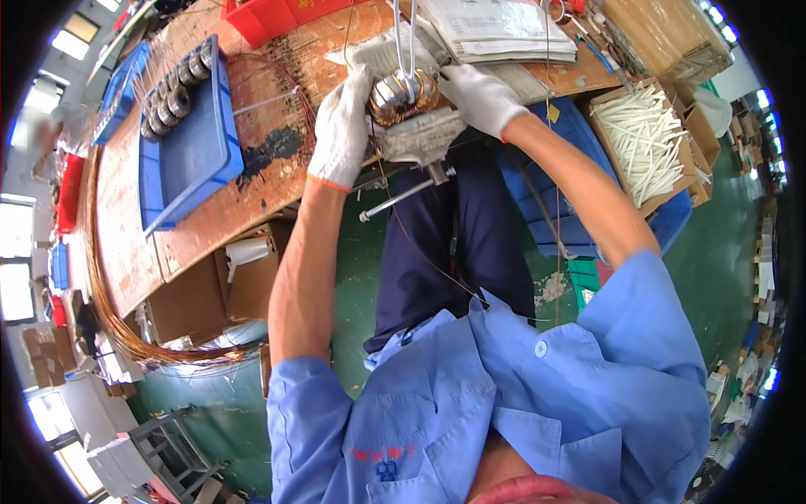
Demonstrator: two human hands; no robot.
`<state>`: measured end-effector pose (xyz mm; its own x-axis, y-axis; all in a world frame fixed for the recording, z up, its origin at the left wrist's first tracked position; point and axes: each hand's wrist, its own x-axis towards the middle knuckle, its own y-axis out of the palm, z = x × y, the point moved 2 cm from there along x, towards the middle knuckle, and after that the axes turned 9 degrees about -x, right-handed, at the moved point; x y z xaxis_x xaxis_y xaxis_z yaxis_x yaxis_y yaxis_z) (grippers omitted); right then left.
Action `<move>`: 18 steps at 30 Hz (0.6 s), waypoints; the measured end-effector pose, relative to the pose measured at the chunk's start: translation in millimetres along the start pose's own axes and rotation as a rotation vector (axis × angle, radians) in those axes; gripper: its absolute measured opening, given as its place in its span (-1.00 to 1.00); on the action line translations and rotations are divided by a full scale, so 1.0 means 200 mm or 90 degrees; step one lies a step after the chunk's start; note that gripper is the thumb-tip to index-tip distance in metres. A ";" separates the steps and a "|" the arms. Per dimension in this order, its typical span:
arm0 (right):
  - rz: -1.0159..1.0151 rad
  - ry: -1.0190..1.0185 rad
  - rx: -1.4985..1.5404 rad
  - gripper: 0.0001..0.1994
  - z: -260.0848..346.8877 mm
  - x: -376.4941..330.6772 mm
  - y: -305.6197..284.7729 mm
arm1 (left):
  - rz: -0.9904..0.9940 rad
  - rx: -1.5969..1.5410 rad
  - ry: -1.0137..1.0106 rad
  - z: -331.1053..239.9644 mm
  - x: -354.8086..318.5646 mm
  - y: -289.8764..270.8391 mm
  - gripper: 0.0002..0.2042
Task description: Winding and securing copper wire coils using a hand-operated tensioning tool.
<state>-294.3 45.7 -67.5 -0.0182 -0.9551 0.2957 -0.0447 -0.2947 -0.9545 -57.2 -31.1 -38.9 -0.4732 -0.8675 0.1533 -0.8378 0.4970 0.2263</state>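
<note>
A ring-shaped coil wound with copper wire (393,102) sits at the bench edge, above the jaws of a metal vise (420,139). Through the coil's centre passes a white, doubled hook or cord (405,42) that comes down from above. My left hand (342,122), in a white glove, is curled against the coil's left side. Its inner fingers are hidden. A thin copper wire runs down past it toward my lap. On the right side, my gloved right hand (485,99) has its closed fingertips at the coil's edge. What they pinch is too small to tell.
On the bench at left, a blue tray (193,147) carries several finished coils (175,102). A bundle of copper wire (105,298) hangs off the bench. A red bin (281,15) and papers (495,29) lie behind. At right stands a carton of white strips (642,139). The vise handle (403,197) sticks out.
</note>
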 end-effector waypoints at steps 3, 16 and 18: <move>0.095 0.350 0.509 -0.70 0.09 -0.30 -0.15 | -0.033 0.008 -0.011 -0.02 -0.02 -0.06 -0.55; 0.226 0.421 0.809 -0.48 0.41 -1.24 -0.48 | 0.088 0.318 -0.003 -0.15 0.49 -0.07 -0.68; 0.280 0.400 0.878 -0.53 0.50 -1.06 -0.53 | 0.042 0.388 0.005 -0.19 0.53 -0.01 -0.69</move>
<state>-185.8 276.3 -32.7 -0.1954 -0.9084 -0.3696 0.9763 -0.1442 -0.1617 -95.5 -122.8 13.8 -0.5298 -0.8337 0.1559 -0.8125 0.4461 -0.3753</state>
